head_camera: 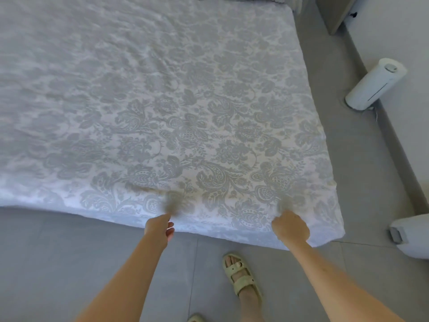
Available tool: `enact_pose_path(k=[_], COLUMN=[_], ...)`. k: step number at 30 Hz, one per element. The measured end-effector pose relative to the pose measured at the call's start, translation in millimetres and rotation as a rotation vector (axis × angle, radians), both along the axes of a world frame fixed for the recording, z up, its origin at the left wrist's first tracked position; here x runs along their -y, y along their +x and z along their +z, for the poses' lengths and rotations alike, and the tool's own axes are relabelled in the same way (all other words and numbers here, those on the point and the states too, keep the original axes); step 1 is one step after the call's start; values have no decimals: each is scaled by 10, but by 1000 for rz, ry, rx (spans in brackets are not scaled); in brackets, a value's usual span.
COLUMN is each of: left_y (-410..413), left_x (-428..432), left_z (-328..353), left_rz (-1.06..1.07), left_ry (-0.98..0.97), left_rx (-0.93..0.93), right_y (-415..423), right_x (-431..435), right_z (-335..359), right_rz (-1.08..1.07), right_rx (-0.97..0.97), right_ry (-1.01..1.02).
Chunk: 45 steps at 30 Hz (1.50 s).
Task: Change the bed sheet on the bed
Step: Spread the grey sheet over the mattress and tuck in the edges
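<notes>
A white bed sheet (176, 117) with a grey floral paisley print covers the bed from the top of the view down to its foot edge. My left hand (160, 228) is at that foot edge, fingers curled, pinching a small raised fold of the sheet. My right hand (290, 226) is closed on the sheet's edge further right, close to the bed's near right corner (334, 231). The fabric rises slightly at both grips. The sheet's surface is lightly wrinkled toward the head of the bed.
Grey tiled floor (69, 263) lies at the foot and along the right side of the bed. A white cylindrical appliance (376, 84) stands by the right wall. A grey-white object (411, 235) sits at the right edge. My sandalled foot (241, 275) stands near the bed.
</notes>
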<state>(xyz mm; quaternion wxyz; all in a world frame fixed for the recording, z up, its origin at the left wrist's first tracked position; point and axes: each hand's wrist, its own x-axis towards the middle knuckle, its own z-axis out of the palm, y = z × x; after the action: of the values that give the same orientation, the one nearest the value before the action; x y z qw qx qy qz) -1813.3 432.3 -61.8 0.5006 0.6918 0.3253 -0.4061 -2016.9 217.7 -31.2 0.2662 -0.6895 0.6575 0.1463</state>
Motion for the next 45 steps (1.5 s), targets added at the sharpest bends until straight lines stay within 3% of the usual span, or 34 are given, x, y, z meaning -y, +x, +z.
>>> enact_pose_path(k=[9, 15, 19, 23, 27, 32, 34, 39, 45], left_y=[1081, 1859, 2330, 2705, 3040, 3145, 3092, 3080, 3087], left_x=[-928, -1402, -1723, -2009, -2213, -2467, -2573, -2800, -3070], left_z=[294, 307, 209, 46, -222, -563, -649, -697, -590], left_rz=[233, 317, 451, 605, 630, 729, 673, 273, -142], left_ry=[61, 138, 197, 216, 160, 75, 123, 231, 287], left_rx=[134, 174, 155, 129, 110, 153, 224, 329, 502], right_y=[2236, 3499, 4072, 4420, 4601, 4615, 4632, 4652, 4768], right_x=[-1029, -1510, -1840, -2151, -2558, -2815, -2917, -3135, -3361], right_z=[459, 626, 431, 146, -175, -443, -395, -312, -139], right_rz=[842, 1165, 1424, 1557, 1645, 1753, 1850, 1960, 1850], right_rx=[126, 90, -31, -85, -114, -154, -268, -466, -658], right_ry=[3, 30, 32, -8, 13, -101, -126, -160, -151])
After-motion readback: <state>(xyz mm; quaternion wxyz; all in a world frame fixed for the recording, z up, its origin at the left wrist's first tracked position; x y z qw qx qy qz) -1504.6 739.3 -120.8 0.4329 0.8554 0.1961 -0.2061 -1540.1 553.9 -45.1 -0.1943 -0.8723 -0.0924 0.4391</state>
